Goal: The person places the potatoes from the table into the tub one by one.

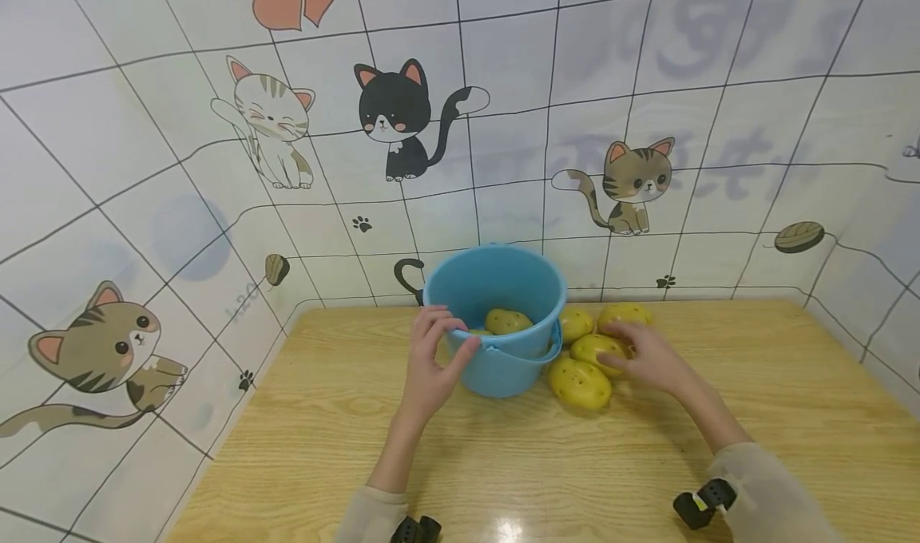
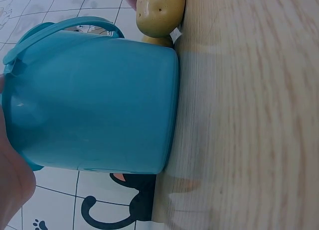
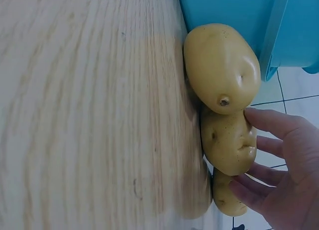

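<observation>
A light blue bucket stands upright on the table, its handle hanging down on the right. My left hand grips its front left rim, thumb on the outside. Inside lies a yellow potato, with part of another by the near rim. My right hand is around the middle potato of the group beside the bucket, thumb at one end and fingertips at the other. A larger potato lies in front of it, close to the bucket. Behind are another potato and one partly hidden by the bucket.
The wooden table ends at the back against a wall printed with cartoon cats and grid lines. The wall covering also runs along the left and right sides. Small black devices sit on both sleeves.
</observation>
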Demonstrator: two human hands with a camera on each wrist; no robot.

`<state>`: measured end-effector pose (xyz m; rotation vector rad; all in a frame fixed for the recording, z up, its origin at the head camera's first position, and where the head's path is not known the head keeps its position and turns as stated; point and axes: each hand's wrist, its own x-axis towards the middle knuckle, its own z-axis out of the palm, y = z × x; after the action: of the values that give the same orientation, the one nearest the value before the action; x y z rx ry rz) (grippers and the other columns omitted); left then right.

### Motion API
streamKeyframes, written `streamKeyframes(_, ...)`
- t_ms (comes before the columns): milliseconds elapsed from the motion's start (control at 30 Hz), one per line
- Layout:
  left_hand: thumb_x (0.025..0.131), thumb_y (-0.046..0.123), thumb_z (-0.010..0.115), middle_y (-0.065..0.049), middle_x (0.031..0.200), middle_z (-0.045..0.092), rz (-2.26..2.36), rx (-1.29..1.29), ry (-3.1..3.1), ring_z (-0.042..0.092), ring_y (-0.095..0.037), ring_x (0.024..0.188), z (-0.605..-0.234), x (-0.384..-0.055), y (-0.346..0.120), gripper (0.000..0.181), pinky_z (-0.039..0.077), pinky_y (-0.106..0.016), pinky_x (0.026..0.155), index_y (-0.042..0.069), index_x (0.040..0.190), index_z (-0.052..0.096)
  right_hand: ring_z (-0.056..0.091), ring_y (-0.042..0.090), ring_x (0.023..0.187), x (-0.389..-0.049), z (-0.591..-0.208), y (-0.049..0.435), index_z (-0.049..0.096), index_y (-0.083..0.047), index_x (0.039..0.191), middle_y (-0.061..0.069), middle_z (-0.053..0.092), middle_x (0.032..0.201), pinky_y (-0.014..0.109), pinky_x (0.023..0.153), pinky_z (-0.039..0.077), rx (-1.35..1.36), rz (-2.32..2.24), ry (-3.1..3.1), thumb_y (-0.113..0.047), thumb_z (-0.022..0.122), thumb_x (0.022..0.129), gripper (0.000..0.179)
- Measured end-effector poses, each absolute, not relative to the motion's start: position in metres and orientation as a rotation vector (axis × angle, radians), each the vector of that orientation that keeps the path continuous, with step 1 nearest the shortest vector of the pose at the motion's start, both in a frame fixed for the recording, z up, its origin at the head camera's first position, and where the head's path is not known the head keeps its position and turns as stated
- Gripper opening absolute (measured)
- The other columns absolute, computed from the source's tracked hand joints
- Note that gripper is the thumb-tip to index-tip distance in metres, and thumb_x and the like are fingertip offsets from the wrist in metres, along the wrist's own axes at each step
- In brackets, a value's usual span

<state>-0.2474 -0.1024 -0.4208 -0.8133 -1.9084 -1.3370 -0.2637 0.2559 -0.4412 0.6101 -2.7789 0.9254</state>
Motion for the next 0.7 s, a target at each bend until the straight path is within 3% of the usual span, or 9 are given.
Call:
streamKeyframes(233,0.081,-0.004,0.076,-0.016,0.104,0.057,-1.320,-0.811,-1.880,0.044,-0.047,0.117,-0.424,-0.250,-0.100,0.020,0.031,-0.056,0.107,0.004,0.095,0.064,0.050,0.055,0.124,-0.266,-0.448,0.258,0.058,0.010,0.131,0.034,0.055,0.134,0.067,0.102,0.039,0.647,0.954,-2.778,-0.026,0.077,0.089,0.058)
streamKeyframes(533,0.083,0.001,0.077,-0.012,0.106,0.058,-1.317,-0.803,-1.898,0.044,-0.037,0.121,-0.420,-0.246,-0.101,0.019,0.031,-0.053,0.108,0.007,0.097,0.066,0.054,0.054,0.119,-0.263,-0.448,0.256,0.051,0.004,0.140,0.033,0.058,0.130,0.067,0.097,0.042,0.550,0.986,-2.896,-0.034,0.074,0.092,0.066)
streamKeyframes(700,0.081,-0.006,0.075,-0.021,0.103,0.057,-1.333,-0.801,-1.884,0.043,-0.050,0.118,-0.412,-0.240,-0.097,0.018,0.029,-0.060,0.106,-0.001,0.094,0.064,0.056,0.052,0.116,-0.261,-0.446,0.255,0.049,0.003,0.142,0.034,0.058,0.128,0.066,0.096,0.044,0.518,1.036,-2.920,-0.036,0.075,0.091,0.069)
